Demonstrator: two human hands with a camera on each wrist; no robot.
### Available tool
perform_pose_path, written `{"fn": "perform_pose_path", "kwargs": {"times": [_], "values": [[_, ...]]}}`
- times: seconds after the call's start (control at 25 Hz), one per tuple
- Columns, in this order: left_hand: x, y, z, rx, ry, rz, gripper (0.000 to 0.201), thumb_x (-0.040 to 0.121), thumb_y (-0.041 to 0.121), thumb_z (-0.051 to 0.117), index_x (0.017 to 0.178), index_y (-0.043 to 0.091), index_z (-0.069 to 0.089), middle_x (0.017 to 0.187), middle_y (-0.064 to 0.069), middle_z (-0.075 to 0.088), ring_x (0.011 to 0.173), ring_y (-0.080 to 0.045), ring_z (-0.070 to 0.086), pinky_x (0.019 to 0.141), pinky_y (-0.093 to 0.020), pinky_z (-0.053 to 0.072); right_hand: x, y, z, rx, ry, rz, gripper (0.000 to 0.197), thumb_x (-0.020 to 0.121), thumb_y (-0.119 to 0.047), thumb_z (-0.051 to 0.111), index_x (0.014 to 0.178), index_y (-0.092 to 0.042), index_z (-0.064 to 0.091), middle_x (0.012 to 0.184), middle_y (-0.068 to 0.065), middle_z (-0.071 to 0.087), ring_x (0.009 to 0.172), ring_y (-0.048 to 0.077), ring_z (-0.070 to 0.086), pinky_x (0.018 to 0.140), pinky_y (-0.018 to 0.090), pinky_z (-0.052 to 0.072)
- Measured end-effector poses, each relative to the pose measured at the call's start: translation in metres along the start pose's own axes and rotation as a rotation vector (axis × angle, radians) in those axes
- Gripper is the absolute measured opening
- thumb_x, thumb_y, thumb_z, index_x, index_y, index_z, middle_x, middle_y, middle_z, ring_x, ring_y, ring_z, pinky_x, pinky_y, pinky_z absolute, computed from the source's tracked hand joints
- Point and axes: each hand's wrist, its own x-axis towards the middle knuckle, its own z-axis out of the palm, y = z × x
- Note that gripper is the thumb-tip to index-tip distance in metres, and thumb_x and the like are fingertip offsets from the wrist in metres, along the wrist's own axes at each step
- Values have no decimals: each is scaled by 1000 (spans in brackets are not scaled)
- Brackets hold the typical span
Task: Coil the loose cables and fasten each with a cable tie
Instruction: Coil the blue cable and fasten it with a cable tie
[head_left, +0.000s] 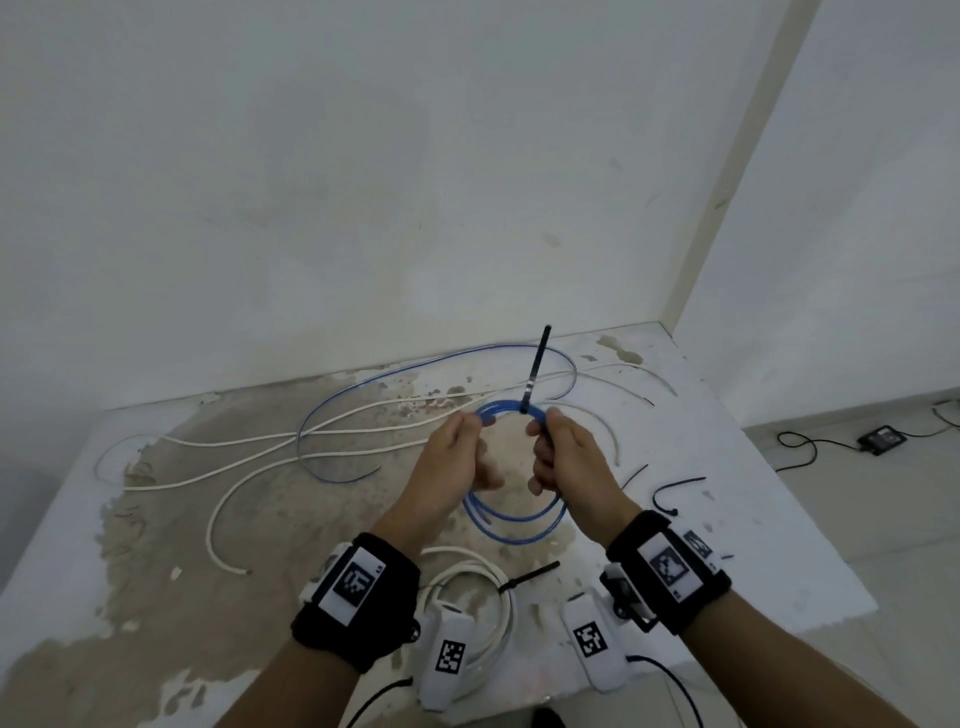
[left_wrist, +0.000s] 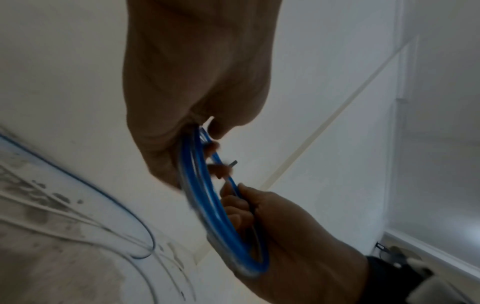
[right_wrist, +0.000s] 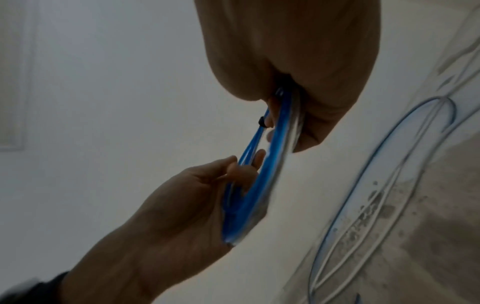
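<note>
Blue coil (head_left: 511, 512) in both your hands, lifted above the middle of the tabletop (head_left: 769, 525), which is white with the coating worn away to bare brown patches. Starting at the left edge, loose white cables (head_left: 218, 441) trail across the worn area toward the far edge, and a loose blue cable (head_left: 332, 410) loops among them up to the far right corner. Near the front edge, between your wrists, a white coil (head_left: 485, 597) lies flat with a black tie (head_left: 530, 574) around it, its tail pointing right. Your left hand (head_left: 457, 457) has its fingers curled round the left side of the blue coil, thumb and fingers pinching the strands together; the left wrist view shows the strands running through that closed grip. At the top of the blue coil a black cable tie (head_left: 535, 371) wraps the strands, its long tail sticking up and away from you. Your right hand (head_left: 563, 457) grips the right side of the blue coil just beside that tie, fingers closed round the strands, with its thumb close to the tie's head. Right of that hand, toward the right edge, a spare tie (head_left: 670, 493) lies bent in a loose curve on the tabletop.
</note>
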Motion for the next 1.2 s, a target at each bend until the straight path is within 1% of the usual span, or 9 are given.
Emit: {"fn": "perform_pose_path", "kwargs": {"times": [0.12,0.32,0.44,0.52,0.72,0.84,0.92,1.04,1.2], "values": [[3,-23,-24,109,205,120,24,104,25,38,111,25,61,59,8,42,40,-7,30,43,-25,29,-17,17,19,-204,-192,63,39,110,-33,27,115,-9,58,64,4,55,51,17,56,54,30,51],[-8,-64,-75,289,342,252,30,103,23,42,92,22,69,60,10,51,47,-3,44,49,-19,34,-31,45,50,-197,-446,232,30,109,-26,34,125,-11,55,81,8,63,69,24,69,63,31,59],[-13,-105,-117,376,339,148,28,103,22,42,89,22,67,67,8,56,57,-6,50,54,-23,36,-26,70,55,-276,-495,323,26,108,-22,40,127,-11,54,99,11,67,84,28,71,71,35,61],[-20,-146,-149,399,348,13,28,103,22,41,91,19,66,70,1,55,66,-22,51,58,-32,37,-25,93,46,-391,-456,359,28,106,-20,44,130,-12,53,102,10,68,86,25,70,73,36,59],[-41,-232,-196,422,392,-179,27,104,21,40,100,14,65,92,-8,63,85,-30,59,72,-41,48,-25,145,15,-959,-341,107,28,100,-27,58,127,-21,59,119,4,62,102,17,61,92,29,51],[-48,-245,-203,550,405,-138,24,104,21,39,90,19,58,83,-6,59,73,-28,57,65,-36,43,-19,165,11,-1059,-376,105,36,97,-31,62,131,-22,56,126,6,53,112,23,56,100,33,48],[-52,-247,-204,760,430,-114,19,101,22,47,86,18,59,85,-7,57,68,-26,54,63,-38,45,-17,176,9,-1172,-367,34,41,94,-35,64,133,-23,56,129,4,49,115,24,51,100,32,46],[-42,-240,-209,904,486,-178,12,93,22,56,92,18,67,99,-8,57,81,-32,58,76,-44,48,-19,186,6,-1259,-361,-55,47,90,-44,65,134,-28,55,128,-1,48,112,23,50,93,29,44],[14,-213,-221,926,359,-56,19,93,23,55,105,16,68,110,-11,61,93,-34,59,81,-42,46,-15,193,10,-1259,-370,-70,48,91,-47,64,135,-31,53,128,-3,49,112,21,48,89,22,37]]}}
